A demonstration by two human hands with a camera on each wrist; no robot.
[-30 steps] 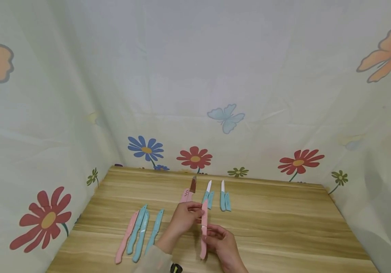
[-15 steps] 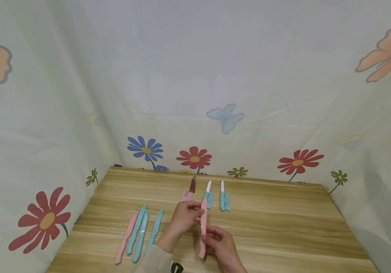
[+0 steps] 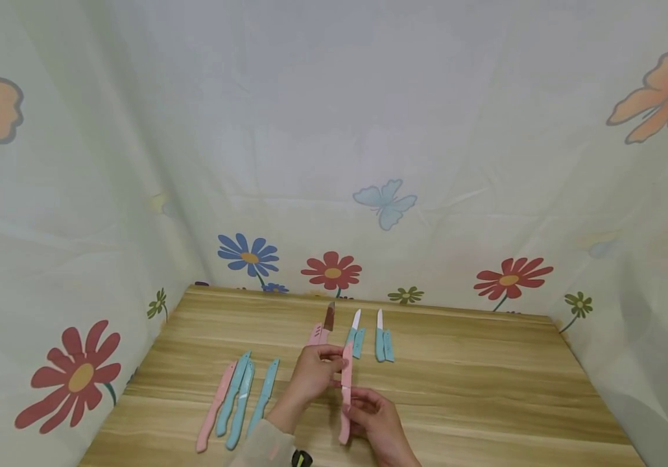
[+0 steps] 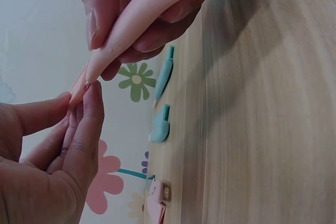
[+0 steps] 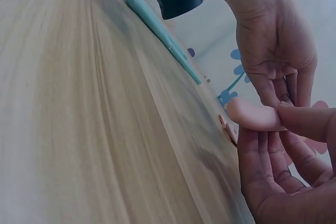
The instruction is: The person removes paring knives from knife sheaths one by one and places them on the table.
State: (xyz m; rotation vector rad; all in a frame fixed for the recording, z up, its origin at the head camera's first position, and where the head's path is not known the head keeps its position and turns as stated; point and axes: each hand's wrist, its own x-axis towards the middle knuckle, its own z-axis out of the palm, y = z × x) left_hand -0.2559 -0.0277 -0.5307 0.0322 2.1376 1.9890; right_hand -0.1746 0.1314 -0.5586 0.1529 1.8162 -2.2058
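Note:
Both hands hold one pink paring knife (image 3: 345,421) in its pink sheath (image 3: 347,363), sheath end pointing away, above the table. The left hand (image 3: 313,375) pinches the sheath between thumb and fingers. Lower down, the right hand (image 3: 379,421) grips the handle. In the left wrist view, the handle (image 4: 139,19) slants down to the left hand (image 4: 58,156), and the blade is hidden. The right wrist view shows the handle end (image 5: 252,115) between the right hand's (image 5: 278,182) thumb and fingers.
At the back lie a bare-bladed pink knife (image 3: 329,319) and two teal knives (image 3: 380,340) with white blades, each beside its sheath. On the left are a sheathed pink knife (image 3: 215,407) and several sheathed teal knives (image 3: 242,405). Flowered fabric (image 3: 456,194) surrounds the wooden table (image 3: 486,389).
Both hands and the pink knife have shifted only very slightly to the left. Their hold looks the same, and the knives on the table stay where they were.

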